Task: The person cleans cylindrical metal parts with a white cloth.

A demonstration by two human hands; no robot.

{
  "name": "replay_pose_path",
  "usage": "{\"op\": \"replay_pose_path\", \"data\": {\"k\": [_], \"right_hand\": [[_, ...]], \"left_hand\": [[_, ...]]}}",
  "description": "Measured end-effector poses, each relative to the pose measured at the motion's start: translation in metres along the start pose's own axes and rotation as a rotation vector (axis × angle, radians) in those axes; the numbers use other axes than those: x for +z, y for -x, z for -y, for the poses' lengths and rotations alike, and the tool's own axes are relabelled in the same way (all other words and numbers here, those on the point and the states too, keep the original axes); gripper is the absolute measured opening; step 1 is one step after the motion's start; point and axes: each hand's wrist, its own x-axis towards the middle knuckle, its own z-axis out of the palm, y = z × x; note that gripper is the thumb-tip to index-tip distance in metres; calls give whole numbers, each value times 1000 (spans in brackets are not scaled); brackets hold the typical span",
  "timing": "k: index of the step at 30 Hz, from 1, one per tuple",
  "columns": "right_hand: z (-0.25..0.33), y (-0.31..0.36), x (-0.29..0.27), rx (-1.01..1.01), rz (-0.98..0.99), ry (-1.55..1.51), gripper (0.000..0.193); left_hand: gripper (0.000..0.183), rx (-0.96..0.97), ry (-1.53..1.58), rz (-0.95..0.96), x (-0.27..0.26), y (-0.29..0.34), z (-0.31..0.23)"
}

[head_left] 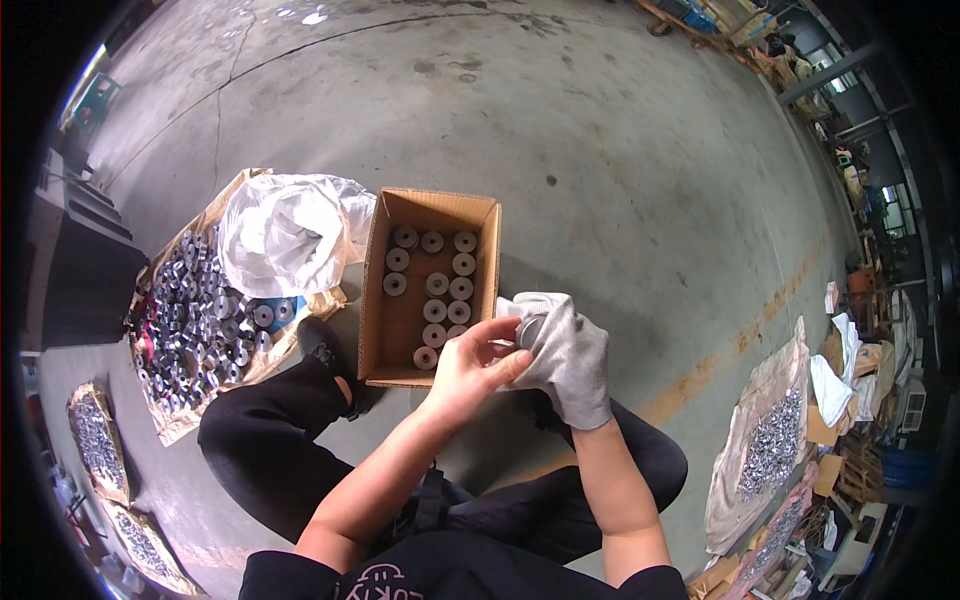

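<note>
My bare left hand (471,367) has its thumb and fingers closed on a grey round metal part (532,331), mostly hidden between my hands. Against the part's other side presses my right hand (575,365), covered by a light grey cloth or loose glove (572,350) and bent round it. Just beyond my left hand stands an open cardboard box (373,300). Several round metal parts with centre holes (437,284) stand in it in rows, the middle row broken by a gap.
Left of the box, a large heap of similar metal parts (195,315) lies on a sheet beside a crumpled white plastic bag (290,225). My legs bend around the near side. At far right, small shiny pieces (770,445) cover another sheet, near stacked clutter. More sheets with pieces (97,440) lie far left.
</note>
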Motion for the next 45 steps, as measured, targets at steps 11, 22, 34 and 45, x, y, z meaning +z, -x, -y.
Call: {"op": "replay_pose_path", "data": {"k": [11, 22, 34, 45], "right_hand": [[15, 2, 12, 380, -113, -1065, 44], [13, -3, 16, -173, 103, 351, 26], [14, -4, 7, -44, -89, -203, 32], [24, -1, 20, 130, -66, -643, 36]], "left_hand": [[49, 365, -376, -296, 15, -6, 2], [31, 811, -891, -360, 9, -2, 0], [37, 672, -528, -352, 15, 9, 6], [28, 436, 224, -199, 17, -2, 18]]}}
